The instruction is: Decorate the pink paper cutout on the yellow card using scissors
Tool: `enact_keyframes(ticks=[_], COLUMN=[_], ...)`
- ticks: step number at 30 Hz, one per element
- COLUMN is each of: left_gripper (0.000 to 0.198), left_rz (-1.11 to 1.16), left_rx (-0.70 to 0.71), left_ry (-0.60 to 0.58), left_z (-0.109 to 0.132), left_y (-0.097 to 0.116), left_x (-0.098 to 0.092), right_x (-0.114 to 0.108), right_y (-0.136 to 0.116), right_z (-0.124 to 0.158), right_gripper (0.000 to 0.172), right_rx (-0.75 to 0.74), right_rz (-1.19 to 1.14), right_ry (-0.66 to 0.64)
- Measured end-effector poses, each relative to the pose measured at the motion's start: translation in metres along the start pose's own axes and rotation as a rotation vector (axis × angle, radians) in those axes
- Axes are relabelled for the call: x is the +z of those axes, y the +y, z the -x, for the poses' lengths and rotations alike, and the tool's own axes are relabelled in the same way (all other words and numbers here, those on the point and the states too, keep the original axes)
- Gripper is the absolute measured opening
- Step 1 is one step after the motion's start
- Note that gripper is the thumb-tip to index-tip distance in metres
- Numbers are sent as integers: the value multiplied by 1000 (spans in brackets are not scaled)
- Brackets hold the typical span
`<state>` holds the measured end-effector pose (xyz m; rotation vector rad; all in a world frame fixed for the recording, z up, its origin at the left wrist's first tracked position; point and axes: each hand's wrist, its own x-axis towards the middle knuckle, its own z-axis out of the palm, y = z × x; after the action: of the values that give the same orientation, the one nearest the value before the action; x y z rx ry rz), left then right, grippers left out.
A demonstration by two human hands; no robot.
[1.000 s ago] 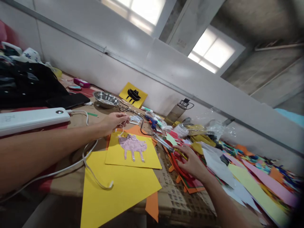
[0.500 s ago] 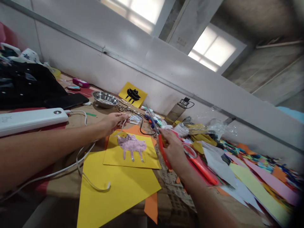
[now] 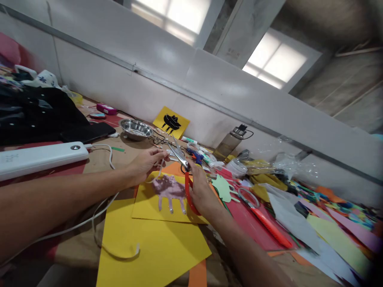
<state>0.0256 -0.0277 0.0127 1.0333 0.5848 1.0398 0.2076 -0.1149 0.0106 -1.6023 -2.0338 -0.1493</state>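
My left hand (image 3: 149, 163) pinches a narrow white strip (image 3: 161, 169) between its thumb and fingers; a length of it hangs below the fingertips. In my right hand (image 3: 200, 187) are scissors (image 3: 180, 155) with red handles, blades parted and pointing up and left beside the left fingertips. Under the hands lies a yellow card (image 3: 146, 205) bearing a glossy lilac shape (image 3: 170, 189) with three drips. It overlaps a larger yellow sheet (image 3: 143, 247), where a curled white strip end (image 3: 119, 255) rests. Whether both strip parts join is hidden behind my left arm.
A steel bowl (image 3: 136, 129) and a yellow card with a black cut-out (image 3: 171, 122) are at the back. A white power bank (image 3: 42, 157) lies left. On the right are a bottle (image 3: 230, 142), a red-orange cutter (image 3: 272, 227), a pale green cut-out (image 3: 223, 187) and paper scraps.
My right hand has brought the scissors left, and their blades are now beside the left fingertips. My left hand still holds the white strip. The view has shifted slightly.
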Motion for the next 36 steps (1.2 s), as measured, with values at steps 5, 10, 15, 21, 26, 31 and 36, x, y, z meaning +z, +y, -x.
enact_keyframes(ticks=[5, 10, 15, 21, 26, 31, 36], left_gripper=[7, 11, 10, 6, 7, 9, 10], left_rz=[6, 28, 22, -15, -39, -50, -84], left_rx=[-11, -42, -37, -60, -36, -10, -3], left_ry=[28, 7, 7, 49, 35, -13, -35], left_z=[0, 0, 4, 9, 11, 11, 8], left_y=[-2, -5, -7, -4, -3, -5, -7], left_x=[2, 3, 7, 13, 14, 13, 9], right_x=[-5, -5, -4, -4, -5, -8, -9], right_y=[-4, -8, -11, -15, -18, -20, -18], right_z=[-1, -3, -3, -3, -3, -2, -1], right_gripper=[60, 46, 43, 41, 38, 38, 39], right_rx=[19, 41, 11, 5, 6, 0, 30], right_rz=[72, 102, 113, 123, 118, 76, 83], right_ry=[-23, -32, -27, -18, -15, -15, -43])
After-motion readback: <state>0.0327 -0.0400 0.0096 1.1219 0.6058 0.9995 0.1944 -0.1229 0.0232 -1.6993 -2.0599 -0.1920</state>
